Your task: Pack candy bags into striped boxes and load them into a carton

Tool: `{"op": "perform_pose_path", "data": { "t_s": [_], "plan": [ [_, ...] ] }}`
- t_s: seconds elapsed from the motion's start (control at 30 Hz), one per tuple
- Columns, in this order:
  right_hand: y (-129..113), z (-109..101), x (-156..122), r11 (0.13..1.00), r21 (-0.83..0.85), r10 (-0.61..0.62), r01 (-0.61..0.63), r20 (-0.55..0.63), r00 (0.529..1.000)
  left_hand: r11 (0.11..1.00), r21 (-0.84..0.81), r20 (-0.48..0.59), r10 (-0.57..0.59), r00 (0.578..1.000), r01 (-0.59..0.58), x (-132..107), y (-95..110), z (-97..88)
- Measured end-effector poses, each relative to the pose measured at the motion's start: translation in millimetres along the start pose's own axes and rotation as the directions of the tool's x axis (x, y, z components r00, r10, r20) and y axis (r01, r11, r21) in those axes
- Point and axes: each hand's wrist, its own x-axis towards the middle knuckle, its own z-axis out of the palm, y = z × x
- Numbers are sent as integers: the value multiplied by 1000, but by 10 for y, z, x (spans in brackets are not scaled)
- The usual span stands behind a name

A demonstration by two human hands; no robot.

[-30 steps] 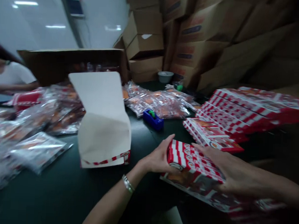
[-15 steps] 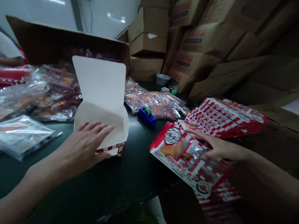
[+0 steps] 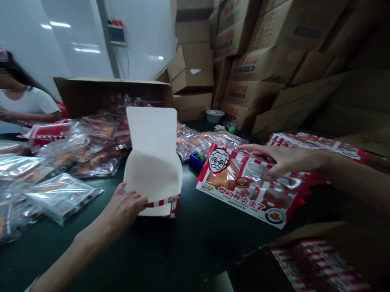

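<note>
An open paper carton (image 3: 153, 172), white inside with red-and-white stripes outside, stands on the dark green table with its lid raised. My left hand (image 3: 127, 205) is closed on the carton's near left edge. My right hand (image 3: 281, 160) grips the top of a red-and-white food pack (image 3: 245, 187), with thumb and fingers on opposite sides. A cartoon face, Chinese lettering and clear windows show on the tilted pack; orange pieces are visible inside. A blue tape dispenser (image 3: 197, 161) lies between carton and pack, partly hidden.
Clear bags (image 3: 63, 194) with orange food pieces pile up at left. Striped packs (image 3: 330, 145) are stacked at right, and more lie in a cardboard box (image 3: 317, 233) below. A person (image 3: 25, 100) sits at far left. Brown cardboard boxes (image 3: 250, 75) rise behind.
My right hand has lifted the pack away from the striped packs beneath it. My left hand has gone from above the carton's front to its left edge. The view has tilted up and left.
</note>
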Motion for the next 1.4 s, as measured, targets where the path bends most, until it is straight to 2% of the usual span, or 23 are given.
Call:
{"op": "perform_pose_path", "data": {
  "t_s": [0.13, 0.27, 0.37, 0.47, 0.57, 0.67, 0.73, 0.8, 0.9, 0.97, 1.07, 1.17, 1.27, 1.33, 1.4],
  "plan": [
    [-335, -168, 280, 955, 297, -67, 21, 148, 987, 1000, -5, -24, 12, 1000, -12, 3, -23, 70],
    [-383, -114, 552, 950, 277, -196, 145, 168, 966, 1000, 16, -77, -2, 997, 3, 21, -84, 277],
    [-344, -124, 574, 955, 223, -238, 195, 185, 953, 1000, 15, -124, 6, 992, -5, 47, -139, 400],
    [-430, -221, 484, 962, 216, -207, 168, 169, 964, 1000, 21, -110, 9, 994, -7, 22, -109, 342],
    [-674, -273, 547, 965, 197, -186, 174, 41, 982, 999, -2, -67, 32, 997, -32, -19, -18, 169],
    [-963, -56, 880, 899, 290, -309, 329, -115, 944, 999, -27, -31, 36, 999, -37, -12, 32, 67],
    [-1099, 245, 1155, 831, 359, -388, 424, -172, 906, 999, -40, -4, 11, 1000, -11, -10, 38, 67],
    [-1151, 568, 1400, 835, 316, -419, 451, -168, 892, 999, -52, 6, -16, 1000, 16, -25, 34, 97],
    [-1095, 902, 1670, 910, 100, -390, 402, -119, 913, 999, -39, -4, -24, 1000, 24, -44, 23, 159],
    [-1026, 981, 1787, 930, 44, -362, 364, -37, 931, 999, -33, -4, -32, 999, 32, -30, 15, 198],
    [-943, 932, 1870, 940, 106, -334, 323, 110, 936, 996, -44, -3, -79, 997, 78, 16, 5, 232],
    [-895, 762, 1859, 945, 101, -322, 312, 100, 942, 989, -33, 59, -141, 988, 143, 66, 6, 199],
    [-887, 601, 1843, 943, -21, -327, 331, 106, 939, 981, -24, 123, -186, 975, 190, 149, 22, 125],
    [-914, 590, 1866, 939, -73, -320, 337, 183, 930, 981, -24, 140, -189, 972, 194, 236, 37, 101],
    [-950, 701, 1910, 924, -83, -339, 373, 272, 901, 983, -25, 163, -176, 971, 182, 314, 64, 113]
  ]
}}
